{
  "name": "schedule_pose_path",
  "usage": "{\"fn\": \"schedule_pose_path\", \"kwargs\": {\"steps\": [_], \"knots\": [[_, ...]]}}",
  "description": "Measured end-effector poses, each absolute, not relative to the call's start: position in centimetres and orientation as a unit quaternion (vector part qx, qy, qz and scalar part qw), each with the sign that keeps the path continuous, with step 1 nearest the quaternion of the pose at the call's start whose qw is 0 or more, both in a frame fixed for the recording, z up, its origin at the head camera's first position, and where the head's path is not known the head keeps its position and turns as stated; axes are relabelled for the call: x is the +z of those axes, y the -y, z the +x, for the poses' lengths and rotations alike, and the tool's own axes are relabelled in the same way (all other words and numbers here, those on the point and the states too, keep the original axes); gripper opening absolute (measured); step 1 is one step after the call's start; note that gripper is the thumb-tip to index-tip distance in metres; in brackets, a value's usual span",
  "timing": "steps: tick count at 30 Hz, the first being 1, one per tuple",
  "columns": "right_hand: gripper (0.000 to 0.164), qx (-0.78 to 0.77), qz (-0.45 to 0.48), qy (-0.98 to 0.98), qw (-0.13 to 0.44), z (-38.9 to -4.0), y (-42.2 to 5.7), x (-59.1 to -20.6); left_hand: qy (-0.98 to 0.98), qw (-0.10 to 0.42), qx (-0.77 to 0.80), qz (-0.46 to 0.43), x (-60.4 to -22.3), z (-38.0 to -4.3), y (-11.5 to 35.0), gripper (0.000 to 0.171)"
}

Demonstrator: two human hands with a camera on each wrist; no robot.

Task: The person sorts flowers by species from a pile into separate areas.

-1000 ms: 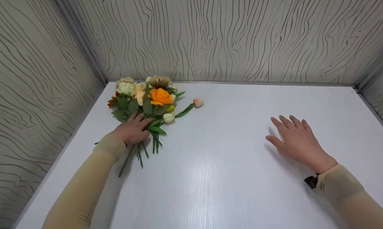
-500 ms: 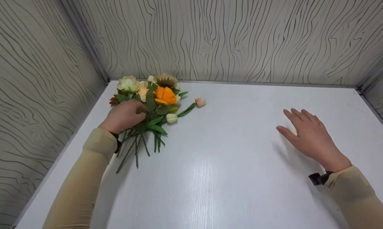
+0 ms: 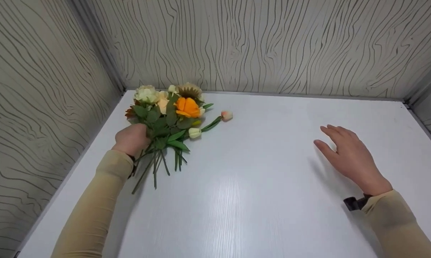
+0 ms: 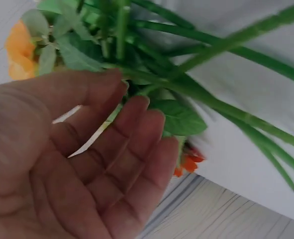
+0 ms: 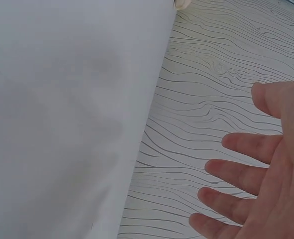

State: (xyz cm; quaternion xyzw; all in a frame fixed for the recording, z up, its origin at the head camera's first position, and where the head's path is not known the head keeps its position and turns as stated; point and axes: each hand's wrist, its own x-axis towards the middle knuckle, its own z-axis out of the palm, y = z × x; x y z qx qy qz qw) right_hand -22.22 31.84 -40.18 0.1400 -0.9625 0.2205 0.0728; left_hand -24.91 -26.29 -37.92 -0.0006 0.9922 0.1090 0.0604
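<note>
Well, left hand [image 3: 131, 138] curled at flower stems [image 4: 241, 115] — grip unclear, right hand [image 3: 355, 157] — fingers apart

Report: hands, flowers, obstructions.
Left hand at the stems, grip unclear. Right hand spread, holding nothing. Flowers lying bunched, far left of table. Leaves and crossing stems crowd left fingertips.

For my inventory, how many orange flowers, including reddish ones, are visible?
2: the bright orange flower toward the right of the bunch, the reddish flower at its left edge; others may be hidden.
</note>
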Motion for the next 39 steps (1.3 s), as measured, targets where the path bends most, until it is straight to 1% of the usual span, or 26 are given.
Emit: {"fn": "schedule_pose_path", "kwargs": {"steps": [3, 7, 13, 18, 24, 26, 28, 31, 32, 35, 39], "knots": [[0.067, 0.216, 0.142, 0.963, 0.072, -22.2, -31.7, -40.2, -0.99, 0.072, 0.123, 0.002, -38.4, -24.8, 26.7, 0.036], [0.067, 0.212, 0.144, 0.964, 0.07, -22.3, -31.5, -40.3, -0.989, 0.069, 0.131, 0.003, -38.7, -24.6, 27.0, 0.038], [0.067, 0.205, 0.145, 0.965, 0.07, -22.3, -31.4, -40.4, -0.99, 0.049, 0.13, 0.004, -38.1, -24.4, 26.7, 0.039], [0.066, 0.205, 0.151, 0.964, 0.077, -22.3, -31.4, -40.5, -0.992, 0.016, 0.128, 0.018, -37.2, -24.1, 26.3, 0.041], [0.067, 0.202, 0.153, 0.964, 0.077, -22.4, -31.3, -40.7, -0.984, 0.004, 0.175, 0.038, -35.3, -23.6, 25.5, 0.047], [0.066, 0.206, 0.152, 0.964, 0.078, -22.3, -31.3, -40.7, -0.977, 0.0, 0.211, 0.042, -34.2, -23.5, 25.0, 0.045], [0.064, 0.215, 0.149, 0.962, 0.08, -22.2, -31.2, -40.5, -0.964, -0.005, 0.263, 0.045, -33.0, -23.4, 24.1, 0.037], [0.059, 0.25, 0.144, 0.954, 0.088, -22.0, -30.6, -40.0, -0.933, -0.007, 0.356, 0.056, -31.4, -23.6, 21.9, 0.019], [0.057, 0.268, 0.142, 0.949, 0.09, -21.9, -30.3, -39.8, -0.919, -0.006, 0.39, 0.061, -31.1, -23.7, 21.0, 0.016], [0.048, 0.325, 0.131, 0.931, 0.097, -21.5, -28.4, -38.9, -0.862, 0.0, 0.5, 0.08, -31.1, -23.9, 17.4, 0.021], [0.033, 0.427, 0.152, 0.886, 0.094, -21.1, -24.8, -38.4, -0.759, 0.01, 0.643, 0.103, -33.0, -23.9, 12.2, 0.021]]}}
